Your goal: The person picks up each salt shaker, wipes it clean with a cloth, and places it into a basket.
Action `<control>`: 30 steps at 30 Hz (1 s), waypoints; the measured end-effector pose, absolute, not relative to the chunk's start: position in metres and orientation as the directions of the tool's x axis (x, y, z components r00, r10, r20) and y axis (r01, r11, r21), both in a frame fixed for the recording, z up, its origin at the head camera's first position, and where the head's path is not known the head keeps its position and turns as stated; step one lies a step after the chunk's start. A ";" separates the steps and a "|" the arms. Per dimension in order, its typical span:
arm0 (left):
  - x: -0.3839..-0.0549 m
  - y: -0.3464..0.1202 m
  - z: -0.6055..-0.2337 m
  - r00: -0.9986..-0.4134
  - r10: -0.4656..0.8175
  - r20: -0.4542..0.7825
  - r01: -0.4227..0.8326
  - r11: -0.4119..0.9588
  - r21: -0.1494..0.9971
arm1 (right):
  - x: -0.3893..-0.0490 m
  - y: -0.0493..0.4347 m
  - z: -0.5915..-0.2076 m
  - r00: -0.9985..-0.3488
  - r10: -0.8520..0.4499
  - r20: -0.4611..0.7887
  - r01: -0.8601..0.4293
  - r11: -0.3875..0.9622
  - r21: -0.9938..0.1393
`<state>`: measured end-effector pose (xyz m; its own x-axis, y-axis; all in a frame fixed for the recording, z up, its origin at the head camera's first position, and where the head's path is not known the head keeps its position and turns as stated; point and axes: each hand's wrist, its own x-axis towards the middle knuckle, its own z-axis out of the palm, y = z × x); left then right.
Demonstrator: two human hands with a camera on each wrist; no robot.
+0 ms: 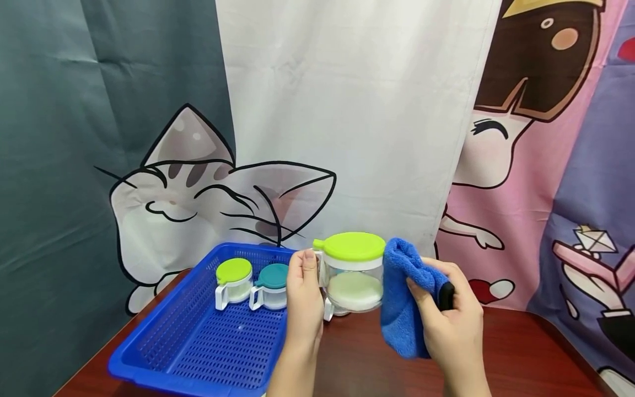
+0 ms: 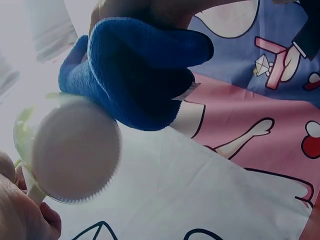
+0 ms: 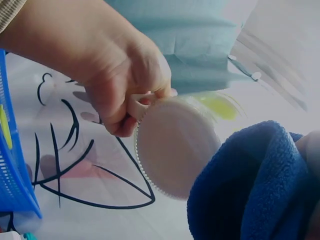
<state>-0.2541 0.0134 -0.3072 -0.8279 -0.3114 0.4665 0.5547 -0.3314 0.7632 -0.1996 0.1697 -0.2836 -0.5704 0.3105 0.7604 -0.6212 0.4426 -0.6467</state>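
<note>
My left hand (image 1: 303, 292) grips the white handle of a clear seasoning jar (image 1: 354, 289) with a lime green lid and white contents, held up above the table. In the left wrist view the round base of the jar (image 2: 77, 150) faces the camera. A folded blue cloth (image 1: 404, 298) is pinched in my right hand (image 1: 453, 314), its near side right at the jar's right wall. Seen from the right wrist, the cloth (image 3: 250, 185) overlaps the edge of the jar base (image 3: 175, 147). A black patch shows on the cloth near my right fingers.
A blue plastic basket (image 1: 124, 358) stands on the left of the brown table (image 1: 367, 358). Inside are a green-lidded jar (image 1: 234, 278) and a teal-lidded jar (image 1: 272, 284). Another white handle (image 1: 328, 310) shows low behind the held jar. Printed curtains (image 1: 357, 110) hang behind the table.
</note>
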 end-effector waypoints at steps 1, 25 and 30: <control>-0.253 0.014 -0.307 -0.832 -0.304 0.464 0.549 -0.338 0.764 | -0.200 0.170 -0.284 -0.561 0.313 0.766 -0.622 0.451 -0.640; -0.219 0.040 -0.294 -0.805 -0.093 0.586 0.585 -0.288 0.758 | -0.206 0.147 -0.291 -0.210 0.232 0.950 -0.724 0.616 -0.310; -0.220 0.043 -0.297 -0.804 -0.048 0.593 0.584 -0.250 0.772 | -0.209 0.139 -0.295 -0.185 0.187 0.965 -0.709 0.654 -0.262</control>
